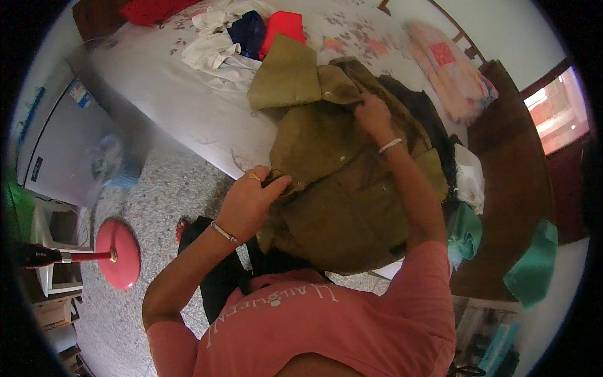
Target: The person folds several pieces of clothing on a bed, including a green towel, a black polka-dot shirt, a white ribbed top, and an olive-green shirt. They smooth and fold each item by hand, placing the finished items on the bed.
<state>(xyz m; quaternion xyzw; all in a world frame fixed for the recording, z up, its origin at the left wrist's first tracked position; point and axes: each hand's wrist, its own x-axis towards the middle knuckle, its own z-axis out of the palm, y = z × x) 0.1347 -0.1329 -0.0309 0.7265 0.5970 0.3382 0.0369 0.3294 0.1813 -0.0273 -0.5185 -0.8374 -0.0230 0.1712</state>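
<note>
An olive-brown jacket with snap buttons is spread in front of me, partly on the bed and hanging over its near edge. My left hand pinches the jacket's left edge between thumb and fingers. Farther up and to the right, my right hand grips the cloth close to the collar. A stiff olive flap of cloth stands out at the jacket's upper left. Some fingertips of both hands are hidden in or behind the fabric.
White, navy and red clothes lie heaped on the bed. A folded pink blanket is at the far right, beside dark wooden bed boards. At left stand a grey refrigerator and a pedestal fan's red round base. Green cloth hangs at right.
</note>
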